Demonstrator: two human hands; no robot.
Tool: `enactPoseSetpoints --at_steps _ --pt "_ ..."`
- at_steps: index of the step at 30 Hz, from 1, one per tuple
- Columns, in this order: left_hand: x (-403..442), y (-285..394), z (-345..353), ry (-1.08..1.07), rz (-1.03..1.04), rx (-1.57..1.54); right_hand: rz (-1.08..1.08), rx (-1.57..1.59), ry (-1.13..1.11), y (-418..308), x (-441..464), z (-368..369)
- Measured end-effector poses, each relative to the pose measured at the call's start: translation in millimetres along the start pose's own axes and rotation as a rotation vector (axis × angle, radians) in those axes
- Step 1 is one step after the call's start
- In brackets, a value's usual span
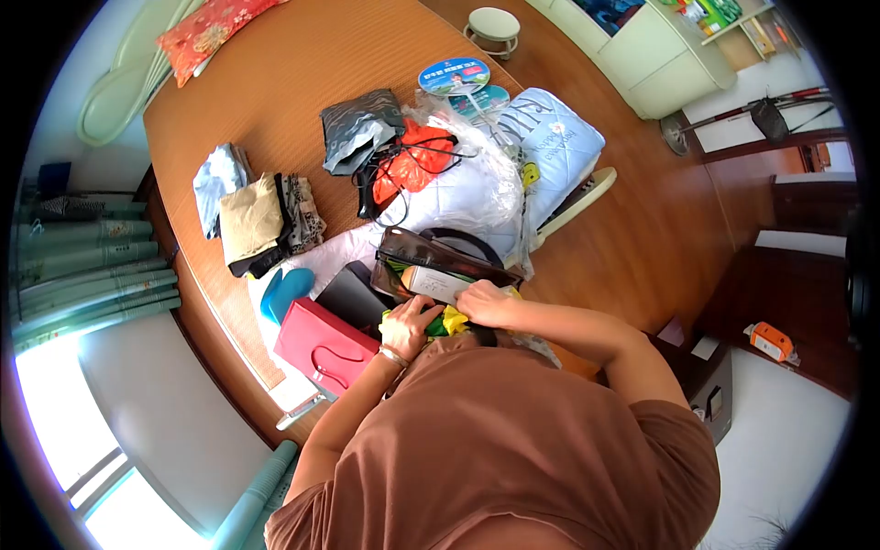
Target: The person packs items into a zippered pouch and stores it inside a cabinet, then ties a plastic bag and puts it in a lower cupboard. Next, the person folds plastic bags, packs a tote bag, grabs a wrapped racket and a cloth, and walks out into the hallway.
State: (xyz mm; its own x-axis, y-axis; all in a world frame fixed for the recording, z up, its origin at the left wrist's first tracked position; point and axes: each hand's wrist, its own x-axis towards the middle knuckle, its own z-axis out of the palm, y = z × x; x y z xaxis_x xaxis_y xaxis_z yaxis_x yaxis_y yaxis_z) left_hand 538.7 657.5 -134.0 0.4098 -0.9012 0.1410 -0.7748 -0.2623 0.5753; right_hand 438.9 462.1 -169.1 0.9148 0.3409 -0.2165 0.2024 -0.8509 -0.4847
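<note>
My left hand is closed, its fingers curled at the edge of a crumpled yellow and green bag or cloth close to my body. Opposite it, my right hand is closed too, at the right end of a white box; what its fingers grip is hidden. The box lies at the front of a see-through dark-brown bag. Left of my left hand stand a red gift bag with a cord handle, a black box and a blue object.
Folded clothes, a dark plastic bag, a red plastic bag with black cords, and a packed light-blue quilt lie on the bed mat. Round fans lie behind. A stool stands beyond the bed.
</note>
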Motion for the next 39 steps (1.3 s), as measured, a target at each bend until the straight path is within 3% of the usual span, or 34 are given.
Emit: enactPoseSetpoints --at_steps 1,2,7,9,10,12,13,16,17,18,20,23,24,26,29,31,33,35,37,39 --pt "0.9 2.1 -2.8 0.006 -0.015 -0.03 0.015 0.0 -0.044 0.5 -2.6 0.5" --pt "1.5 1.3 -2.8 -0.001 -0.019 -0.019 0.033 0.18 0.119 0.5 -8.8 0.8" --pt "9.2 -2.7 -1.7 -0.021 0.008 -0.001 0.084 0.257 0.113 5.9 -19.8 -3.9" --pt "9.9 -0.9 0.0 -0.054 0.016 0.01 0.317 0.3 -0.01 3.6 -15.3 5.1" --pt "8.0 -0.9 2.2 -0.059 0.022 0.013 0.32 0.304 -0.003 1.8 -11.1 9.3" --pt "7.2 0.7 5.4 -0.076 0.017 0.012 0.249 0.044 -0.423 -1.2 -3.5 7.9" --pt "8.9 0.8 4.8 -0.08 0.019 0.013 0.25 0.047 -0.421 -0.5 -6.6 2.2" --pt "7.1 1.1 -3.4 -0.066 -0.07 -0.004 0.304 0.152 -0.288 8.5 -21.7 -14.8" --pt "7.4 -1.3 -10.4 -0.11 -0.083 0.004 0.361 0.488 -0.126 16.4 -28.1 -22.7" --pt "5.5 -4.6 -15.0 -0.145 -0.106 0.037 0.375 0.604 0.127 24.6 -35.3 -25.1" --pt "0.9 -16.1 -19.7 -0.237 -0.14 0.072 0.496 0.79 0.401 47.3 -46.7 -26.6" --pt "1.8 -18.6 -27.9 -0.412 -0.214 0.079 0.812 1.236 0.53 78.8 -62.6 -38.4" --pt "3.1 -17.5 -29.2 -0.408 -0.212 0.079 0.81 1.233 0.533 88.8 -67.6 -39.9" --pt "4.9 -17.0 -33.0 -0.353 -0.199 0.009 0.991 1.573 0.744 102.7 -72.2 -42.5" --pt "10.1 -22.5 -38.7 -0.239 -0.232 -0.116 1.107 1.739 0.905 104.7 -63.7 -45.4" --pt "17.1 -20.4 -48.4 -0.183 -0.277 -0.153 1.094 1.853 0.873 94.6 -61.7 -57.8" --pt "16.1 -27.5 -53.9 -0.063 -0.308 -0.231 0.847 2.187 0.682 86.6 -60.0 -59.1" --pt "16.7 -31.4 -59.1 -0.022 -0.334 -0.271 0.773 2.172 0.699 71.5 -56.4 -56.2" --pt "16.6 -36.9 -63.7 0.067 -0.513 -0.475 0.74 1.878 0.661 54.5 -49.8 -63.1" --pt "15.5 -43.6 -46.1 0.281 -0.81 -1.117 0.719 1.55 0.861 21.7 -36.0 -82.5"
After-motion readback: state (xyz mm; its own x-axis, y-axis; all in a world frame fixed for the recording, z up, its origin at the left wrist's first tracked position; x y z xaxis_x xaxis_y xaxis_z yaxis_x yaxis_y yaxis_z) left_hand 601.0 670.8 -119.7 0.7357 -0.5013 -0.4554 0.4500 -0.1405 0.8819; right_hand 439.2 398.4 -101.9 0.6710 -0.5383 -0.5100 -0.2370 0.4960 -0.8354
